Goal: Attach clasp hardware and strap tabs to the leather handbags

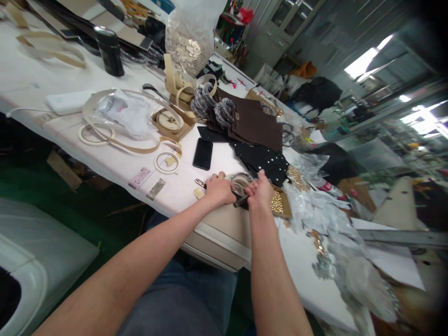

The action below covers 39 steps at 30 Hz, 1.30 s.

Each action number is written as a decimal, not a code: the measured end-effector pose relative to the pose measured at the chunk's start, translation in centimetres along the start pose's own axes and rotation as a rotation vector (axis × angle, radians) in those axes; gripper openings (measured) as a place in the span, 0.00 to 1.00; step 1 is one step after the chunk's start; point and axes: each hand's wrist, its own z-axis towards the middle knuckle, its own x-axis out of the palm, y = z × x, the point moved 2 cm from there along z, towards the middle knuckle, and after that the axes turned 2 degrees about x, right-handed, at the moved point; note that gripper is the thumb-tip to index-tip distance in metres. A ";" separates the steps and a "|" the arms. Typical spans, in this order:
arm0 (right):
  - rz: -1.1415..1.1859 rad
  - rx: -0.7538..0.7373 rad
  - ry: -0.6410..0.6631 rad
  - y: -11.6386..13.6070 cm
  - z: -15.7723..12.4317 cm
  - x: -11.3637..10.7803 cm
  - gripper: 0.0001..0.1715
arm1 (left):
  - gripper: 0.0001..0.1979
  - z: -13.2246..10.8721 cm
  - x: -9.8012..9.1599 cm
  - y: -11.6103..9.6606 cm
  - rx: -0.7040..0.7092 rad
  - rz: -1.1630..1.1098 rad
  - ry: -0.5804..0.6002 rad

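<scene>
My left hand is closed over a narrow dark piece at the table's front edge. A small metal end sticks out to its left. My right hand faces it with fingers pinched together by the other end of the dark piece; the fingertips are partly hidden. Just behind and between the hands lies a pale coil of tape. Under them is a beige, box-like item at the edge. Beside my right hand stands a shallow box of gold-coloured studs.
A black phone and a tape roll lie to the left. Behind are studded black pieces and brown bag panels. Clear plastic bags crowd the right. A black cup stands far left.
</scene>
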 end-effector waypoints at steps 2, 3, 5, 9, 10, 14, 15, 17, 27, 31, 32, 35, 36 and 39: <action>0.079 -0.131 0.026 0.7 -1.5 -1.6 0.40 | 0.17 0.1 0.0 0.1 -0.008 -0.015 0.016; 0.122 -0.241 0.034 1.1 -2.5 -2.3 0.41 | 0.18 0.2 0.0 0.1 -0.005 -0.025 0.027; 0.175 -0.480 0.048 1.5 -4.9 -3.1 0.40 | 0.18 0.4 0.1 0.3 0.002 -0.043 0.037; 0.112 -0.702 0.042 0.8 -9.1 -2.4 0.37 | 0.18 0.6 0.4 0.7 -0.010 -0.055 0.040; 0.083 -0.720 0.041 0.5 -9.7 -2.1 0.37 | 0.19 0.6 0.4 0.7 -0.014 -0.055 0.047; 0.018 -0.743 0.054 -0.6 -10.6 -1.4 0.37 | 0.18 0.5 0.4 0.7 -0.014 -0.057 0.048; 0.016 -0.747 0.054 -0.7 -10.6 -1.3 0.37 | 0.18 0.5 0.3 0.6 -0.014 -0.058 0.047; 0.005 -0.758 0.048 -0.8 -10.5 -1.2 0.37 | 0.18 0.4 0.2 0.6 -0.015 -0.058 0.047; -0.086 -0.631 -0.099 -0.9 -9.7 0.3 0.37 | 0.16 0.2 0.1 0.7 0.013 -0.047 0.050; -0.133 -0.683 -0.111 -0.9 -8.8 0.7 0.38 | 0.16 0.0 0.0 0.5 0.007 -0.030 0.030; -0.136 -0.678 -0.093 -0.7 -8.2 0.6 0.38 | 0.16 -0.1 0.0 0.4 0.003 -0.026 0.023; -0.048 -0.485 0.000 0.4 -4.7 -0.5 0.38 | 0.16 -0.5 -0.2 0.2 0.005 -0.020 0.001; -0.012 -0.380 0.037 0.8 -3.3 -0.9 0.39 | 0.16 -0.6 -0.3 0.1 0.010 -0.021 -0.005; 0.020 -0.139 0.097 2.1 0.8 -1.2 0.40 | 0.17 -0.8 -0.5 0.0 0.009 -0.038 -0.020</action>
